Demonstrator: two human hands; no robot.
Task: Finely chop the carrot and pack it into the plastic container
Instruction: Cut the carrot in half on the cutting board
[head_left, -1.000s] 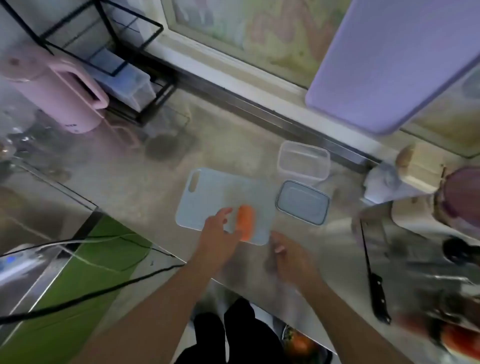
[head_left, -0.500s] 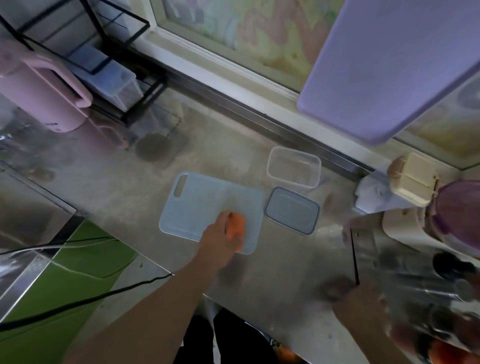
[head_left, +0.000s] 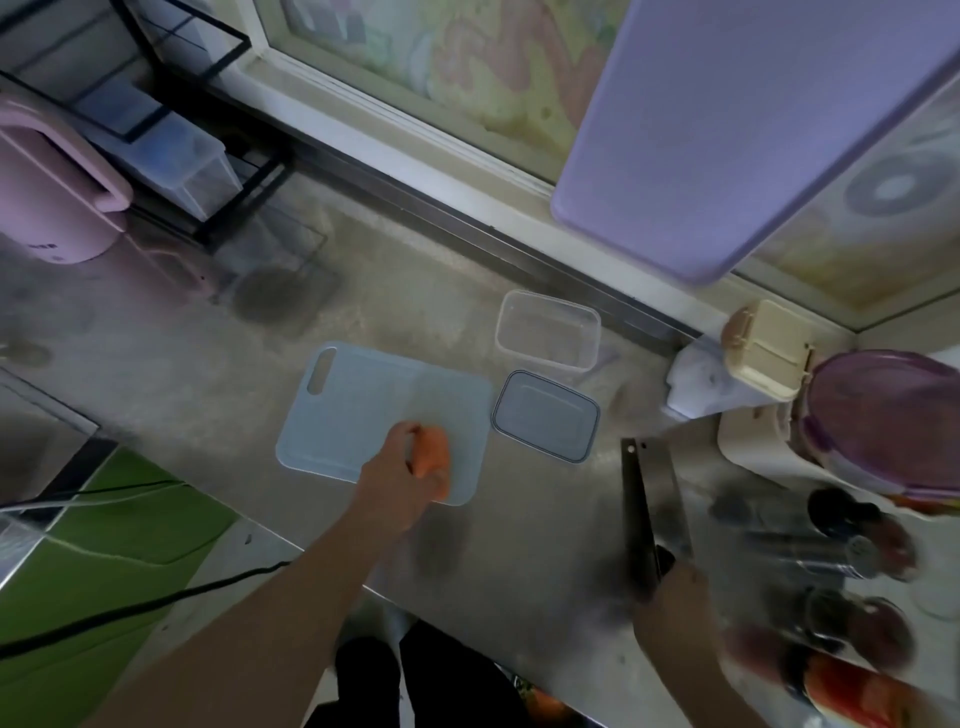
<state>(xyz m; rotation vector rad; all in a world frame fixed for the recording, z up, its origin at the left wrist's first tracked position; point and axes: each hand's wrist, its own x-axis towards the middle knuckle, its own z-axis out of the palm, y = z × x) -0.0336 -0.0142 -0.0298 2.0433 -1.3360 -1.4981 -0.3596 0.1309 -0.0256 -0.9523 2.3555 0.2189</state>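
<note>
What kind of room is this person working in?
Most likely a home kitchen: a cutting board with a carrot lies on a metal counter, a knife beside it, and a pink kettle at the back.

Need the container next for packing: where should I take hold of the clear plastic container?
Take the clear plastic container by its two long walls, from above. It sits upright and open beyond its lid, apart from the cutting board, so both walls look free for a spanning grip.

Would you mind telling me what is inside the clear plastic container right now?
Nothing shows inside the clear plastic container; the counter is visible through it. Its lid lies beside it, so nothing covers the inside.
</note>
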